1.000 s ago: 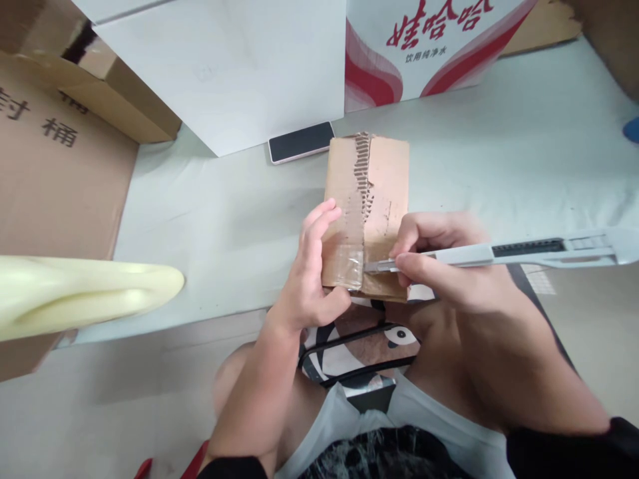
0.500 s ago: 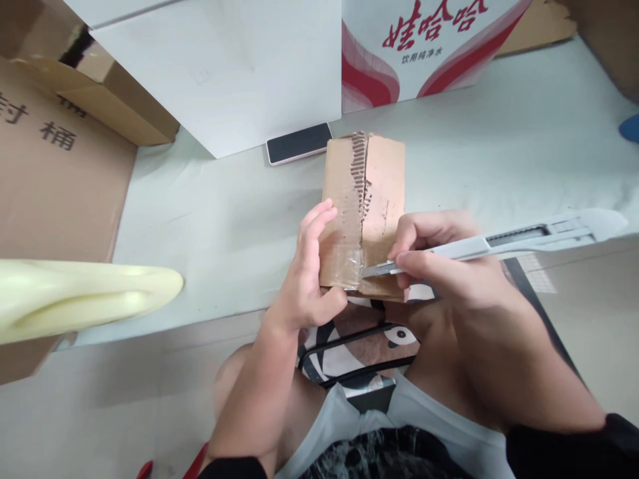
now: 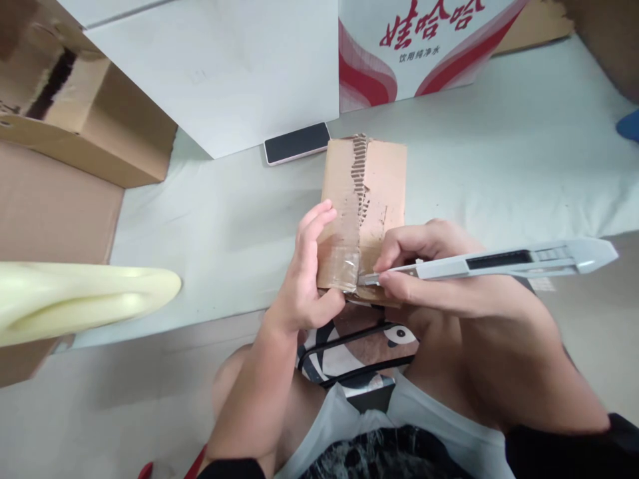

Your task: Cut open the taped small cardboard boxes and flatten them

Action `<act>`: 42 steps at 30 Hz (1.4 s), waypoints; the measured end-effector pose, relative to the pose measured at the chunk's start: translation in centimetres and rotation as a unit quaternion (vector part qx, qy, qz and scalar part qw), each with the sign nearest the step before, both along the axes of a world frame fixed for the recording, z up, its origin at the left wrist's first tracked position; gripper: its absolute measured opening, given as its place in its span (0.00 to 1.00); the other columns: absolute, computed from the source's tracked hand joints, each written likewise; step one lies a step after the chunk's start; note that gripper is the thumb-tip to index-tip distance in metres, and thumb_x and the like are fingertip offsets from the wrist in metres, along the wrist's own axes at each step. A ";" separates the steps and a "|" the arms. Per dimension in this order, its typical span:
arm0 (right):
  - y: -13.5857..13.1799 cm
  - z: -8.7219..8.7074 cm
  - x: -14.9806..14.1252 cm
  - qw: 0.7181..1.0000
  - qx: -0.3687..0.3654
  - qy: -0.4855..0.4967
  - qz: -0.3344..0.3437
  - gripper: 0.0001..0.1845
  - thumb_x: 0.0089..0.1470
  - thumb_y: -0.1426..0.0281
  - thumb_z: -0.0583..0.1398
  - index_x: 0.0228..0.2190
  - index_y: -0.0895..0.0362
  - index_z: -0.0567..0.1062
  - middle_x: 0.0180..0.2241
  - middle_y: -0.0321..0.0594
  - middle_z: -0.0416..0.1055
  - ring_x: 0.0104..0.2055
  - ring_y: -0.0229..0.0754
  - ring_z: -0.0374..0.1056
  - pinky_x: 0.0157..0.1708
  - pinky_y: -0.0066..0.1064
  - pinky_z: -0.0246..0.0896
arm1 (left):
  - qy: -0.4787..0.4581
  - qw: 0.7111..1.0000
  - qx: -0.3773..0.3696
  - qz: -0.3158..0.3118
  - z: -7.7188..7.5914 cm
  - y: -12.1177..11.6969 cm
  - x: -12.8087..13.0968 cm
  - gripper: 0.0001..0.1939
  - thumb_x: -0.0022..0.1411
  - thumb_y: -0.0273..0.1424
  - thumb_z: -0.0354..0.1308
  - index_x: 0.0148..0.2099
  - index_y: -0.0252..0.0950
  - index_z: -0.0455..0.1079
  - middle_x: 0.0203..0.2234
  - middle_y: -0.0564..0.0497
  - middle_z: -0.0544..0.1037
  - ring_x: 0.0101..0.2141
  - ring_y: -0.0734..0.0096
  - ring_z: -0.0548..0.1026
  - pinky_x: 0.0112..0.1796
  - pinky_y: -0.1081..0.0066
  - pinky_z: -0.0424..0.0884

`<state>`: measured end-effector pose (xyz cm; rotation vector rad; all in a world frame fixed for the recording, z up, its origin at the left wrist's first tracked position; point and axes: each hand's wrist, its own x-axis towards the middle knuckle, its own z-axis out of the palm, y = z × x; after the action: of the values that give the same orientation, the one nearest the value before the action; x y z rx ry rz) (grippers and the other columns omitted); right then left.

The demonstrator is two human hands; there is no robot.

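Note:
A small brown cardboard box (image 3: 384,179) stands at the near edge of a pale table (image 3: 499,166), its top seam torn and partly covered with clear tape. My left hand (image 3: 305,279) grips the box's left side, thumb under the near edge and fingers laid on the top. My right hand (image 3: 439,279) is closed on a grey utility knife (image 3: 499,263). The knife's blade tip rests on the taped seam near the box's front edge.
A phone (image 3: 297,142) lies face up behind the box. A white box (image 3: 219,66) and a red-and-white printed carton (image 3: 424,40) stand at the back. Brown cartons (image 3: 74,113) sit at the left. A pale yellow plastic object (image 3: 80,299) juts in from the left.
The knife blade has slid toward me along the taped seam, and my right hand has dropped with it. The left hand keeps its hold on the box.

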<state>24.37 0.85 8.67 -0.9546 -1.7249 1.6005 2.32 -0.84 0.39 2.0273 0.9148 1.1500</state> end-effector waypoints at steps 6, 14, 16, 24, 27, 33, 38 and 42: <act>-0.1 -0.3 0.0 0.995 -0.078 0.029 -0.051 0.08 0.47 0.70 0.64 0.20 0.55 0.71 0.16 0.33 0.70 0.17 0.32 0.62 0.16 0.24 0.55 | -0.003 1.000 -0.018 -0.007 -0.1 0.0 0.0 0.44 0.64 0.41 0.59 0.75 0.45 0.43 0.73 0.39 0.48 0.73 0.38 0.49 0.69 0.37 0.52; 0.1 -0.4 0.3 0.996 -0.070 0.038 -0.029 0.08 0.49 0.71 0.65 0.21 0.55 0.72 0.17 0.34 0.71 0.18 0.33 0.65 0.18 0.24 0.59 | -0.004 1.000 -0.018 -0.007 -0.1 -0.1 -0.1 0.43 0.64 0.42 0.59 0.75 0.45 0.43 0.73 0.39 0.48 0.73 0.38 0.49 0.69 0.37 0.51; 0.2 -0.3 0.4 0.998 -0.061 0.019 -0.004 0.07 0.49 0.73 0.64 0.22 0.55 0.72 0.17 0.33 0.71 0.18 0.33 0.65 0.18 0.24 0.59 | -0.005 1.000 -0.016 -0.007 0.0 -0.1 -0.1 0.43 0.64 0.42 0.59 0.75 0.45 0.44 0.73 0.39 0.49 0.72 0.38 0.49 0.69 0.37 0.51; 0.2 -0.6 0.2 0.994 -0.093 0.059 -0.013 0.06 0.47 0.75 0.63 0.22 0.56 0.72 0.16 0.32 0.71 0.17 0.31 0.64 0.16 0.21 0.59 | -0.031 0.998 -0.049 -0.013 -0.4 0.1 -0.3 0.45 0.63 0.43 0.61 0.75 0.47 0.44 0.74 0.40 0.48 0.73 0.38 0.48 0.69 0.38 0.54; 0.3 -0.6 0.3 0.989 -0.107 0.092 -0.041 0.07 0.46 0.74 0.64 0.20 0.56 0.72 0.16 0.33 0.71 0.16 0.32 0.65 0.16 0.22 0.58 | -0.069 0.996 -0.058 -0.019 -0.7 0.2 -0.3 0.43 0.65 0.51 0.59 0.75 0.48 0.45 0.74 0.42 0.48 0.73 0.39 0.49 0.69 0.40 0.55; 0.4 -0.3 0.5 0.986 -0.105 0.112 -0.059 0.09 0.45 0.74 0.65 0.19 0.54 0.72 0.15 0.32 0.71 0.16 0.33 0.66 0.16 0.23 0.59 | -0.116 0.989 -0.092 -0.027 -0.8 0.2 -0.3 0.42 0.64 0.52 0.60 0.74 0.51 0.48 0.75 0.45 0.46 0.74 0.41 0.48 0.69 0.42 0.55; 0.3 -0.4 0.7 0.988 -0.084 0.109 -0.069 0.10 0.46 0.72 0.66 0.19 0.55 0.71 0.14 0.33 0.71 0.15 0.32 0.64 0.15 0.23 0.56 | -0.118 0.989 -0.084 -0.027 -1.0 0.2 -0.4 0.42 0.64 0.54 0.59 0.73 0.51 0.48 0.74 0.45 0.48 0.74 0.41 0.47 0.70 0.40 0.51; 0.2 -0.6 0.9 0.988 -0.066 0.113 -0.076 0.10 0.47 0.72 0.66 0.19 0.55 0.71 0.14 0.33 0.71 0.14 0.32 0.62 0.14 0.24 0.54 | -0.124 0.991 -0.046 0.007 -1.0 0.2 -0.3 0.41 0.63 0.54 0.60 0.72 0.51 0.51 0.73 0.44 0.51 0.73 0.40 0.51 0.68 0.40 0.56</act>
<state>25.26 1.05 8.06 -0.9045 -1.3751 1.6686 1.99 -0.65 -0.57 1.7583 0.8425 1.3088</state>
